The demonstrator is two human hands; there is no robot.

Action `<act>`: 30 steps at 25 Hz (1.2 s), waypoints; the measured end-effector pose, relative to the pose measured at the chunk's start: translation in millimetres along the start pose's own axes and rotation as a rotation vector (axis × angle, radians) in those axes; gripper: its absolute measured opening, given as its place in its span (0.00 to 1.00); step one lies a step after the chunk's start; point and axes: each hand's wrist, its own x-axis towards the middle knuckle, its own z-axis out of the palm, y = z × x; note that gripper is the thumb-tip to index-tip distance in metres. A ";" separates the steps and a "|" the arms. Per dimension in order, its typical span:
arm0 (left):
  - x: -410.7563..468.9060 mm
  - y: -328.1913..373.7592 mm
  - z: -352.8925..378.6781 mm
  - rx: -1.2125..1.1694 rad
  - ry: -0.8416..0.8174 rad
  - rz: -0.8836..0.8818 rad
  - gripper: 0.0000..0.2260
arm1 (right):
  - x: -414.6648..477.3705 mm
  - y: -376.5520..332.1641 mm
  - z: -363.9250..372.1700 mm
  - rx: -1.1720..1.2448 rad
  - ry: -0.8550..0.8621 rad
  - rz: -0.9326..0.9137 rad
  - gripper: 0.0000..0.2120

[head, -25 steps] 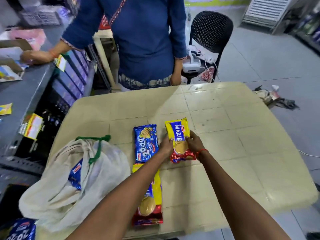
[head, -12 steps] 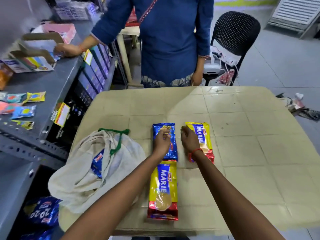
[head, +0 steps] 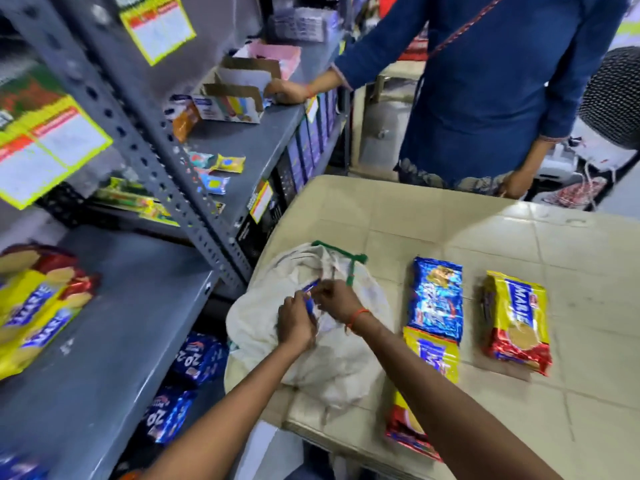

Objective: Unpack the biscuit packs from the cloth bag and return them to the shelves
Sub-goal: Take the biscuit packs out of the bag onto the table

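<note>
At the surface's left edge, both hands' fingers [head: 304,299] pinch a glossy blue foil biscuit pack [head: 309,295] inside the crumpled white cloth bag [head: 332,362].

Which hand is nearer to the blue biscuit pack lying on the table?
The right hand. It rests on the cloth bag, just left of the blue biscuit pack. The left hand is farther left, also on the bag.
</note>
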 end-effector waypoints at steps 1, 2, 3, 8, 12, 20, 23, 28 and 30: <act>1.6 -12.9 -1.8 0.068 -0.033 0.018 0.19 | 1.2 -1.1 15.5 -0.135 -0.045 0.000 0.12; 3.5 -21.2 -3.6 0.123 -0.065 0.041 0.24 | 1.2 1.1 26.2 -0.280 -0.054 0.004 0.14; 6.1 -27.2 -5.0 0.159 -0.101 0.056 0.31 | 0.0 6.5 32.8 -0.395 -0.029 0.026 0.18; 21.9 -40.7 -7.0 0.334 -0.210 0.051 0.57 | -13.2 40.4 23.6 -0.679 0.040 0.321 0.40; 30.3 -43.7 -1.6 0.367 -0.234 0.121 0.55 | -20.1 54.7 5.0 -0.676 0.114 0.387 0.37; 70.4 -38.1 -11.5 0.143 -0.268 0.136 0.27 | -9.7 24.6 44.2 0.197 0.100 0.522 0.11; 78.7 -31.2 -18.6 0.102 -0.278 0.101 0.23 | -6.3 25.3 59.3 0.778 0.200 0.680 0.13; 77.8 -12.8 -30.0 0.064 -0.147 0.109 0.26 | -8.6 6.4 50.8 1.142 0.279 0.814 0.16; 80.6 -2.2 -41.9 0.021 -0.144 0.068 0.27 | -9.6 -0.8 39.7 1.083 0.210 0.812 0.17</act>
